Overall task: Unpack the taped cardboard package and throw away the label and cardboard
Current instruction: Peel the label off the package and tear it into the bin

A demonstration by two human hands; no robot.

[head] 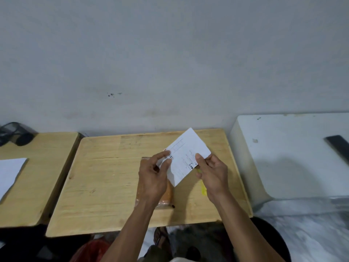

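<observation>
Centre frame, above wooden table (pixel 105 178): shipping label (pixel 186 157), held clear of taped cardboard package (pixel 166 195).

Left hand (pixel 154 178) pinches the label's left edge, thumb over fingers; right hand (pixel 213 174) pinches its lower right edge. Package lies flat beneath the left hand, tape seemingly intact. Yellow item (pixel 203 188) beside it, unidentified. Risk: sheet tears if the hands pull apart; may slip from so slight a grip.

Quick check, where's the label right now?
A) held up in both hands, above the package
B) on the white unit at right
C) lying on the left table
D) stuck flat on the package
A: the left hand and right hand pinch the white label at opposite edges, lifted above the taped package lying on the table.
</observation>
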